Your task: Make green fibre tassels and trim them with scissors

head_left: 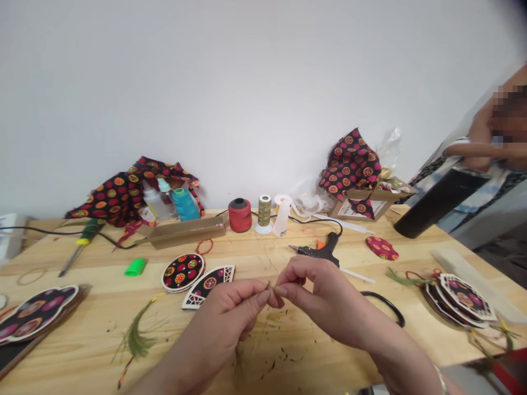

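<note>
Head view: fingertip work on a fine olive strand [269,286] above the wooden table [94,299].
Left hand [233,312] pinches the strand between thumb and forefinger; right hand [325,302] has its thumb and forefinger just beside that pinch, but whether they also grip the strand cannot be told. The strand's tip shows between the two hands, to the right of the fan-shaped piece [211,283] and nearer than the glue gun [325,252]. For good control, set the pinch close to the working end, limit right-hand movement, and apply light tension; such thin material would probably slip or fray under a hard pull.
</note>
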`<action>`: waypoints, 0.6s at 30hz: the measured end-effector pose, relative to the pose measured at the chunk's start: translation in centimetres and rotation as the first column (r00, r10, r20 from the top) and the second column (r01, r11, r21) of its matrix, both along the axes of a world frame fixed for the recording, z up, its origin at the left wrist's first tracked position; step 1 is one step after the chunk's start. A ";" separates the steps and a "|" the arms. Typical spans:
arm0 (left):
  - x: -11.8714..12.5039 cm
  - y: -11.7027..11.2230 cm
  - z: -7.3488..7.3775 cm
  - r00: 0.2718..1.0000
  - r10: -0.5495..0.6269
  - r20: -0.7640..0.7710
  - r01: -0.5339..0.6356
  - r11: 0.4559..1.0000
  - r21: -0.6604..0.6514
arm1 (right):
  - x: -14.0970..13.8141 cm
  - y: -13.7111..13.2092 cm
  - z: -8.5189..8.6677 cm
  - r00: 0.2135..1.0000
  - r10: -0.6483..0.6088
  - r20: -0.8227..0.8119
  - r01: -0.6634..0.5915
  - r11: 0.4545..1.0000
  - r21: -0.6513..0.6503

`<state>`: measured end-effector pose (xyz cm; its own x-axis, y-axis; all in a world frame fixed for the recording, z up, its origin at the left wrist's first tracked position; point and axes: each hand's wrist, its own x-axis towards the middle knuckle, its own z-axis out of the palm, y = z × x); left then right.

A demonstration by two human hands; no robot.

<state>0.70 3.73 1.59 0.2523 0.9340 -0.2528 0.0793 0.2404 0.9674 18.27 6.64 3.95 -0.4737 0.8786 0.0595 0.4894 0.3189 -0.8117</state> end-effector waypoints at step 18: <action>-2.8 -0.5 -0.2 0.914 0.336 0.229 -0.317 0.941 -0.116 | -1.3 -2.1 -6.2 0.816 0.203 0.542 -0.427 0.843 0.326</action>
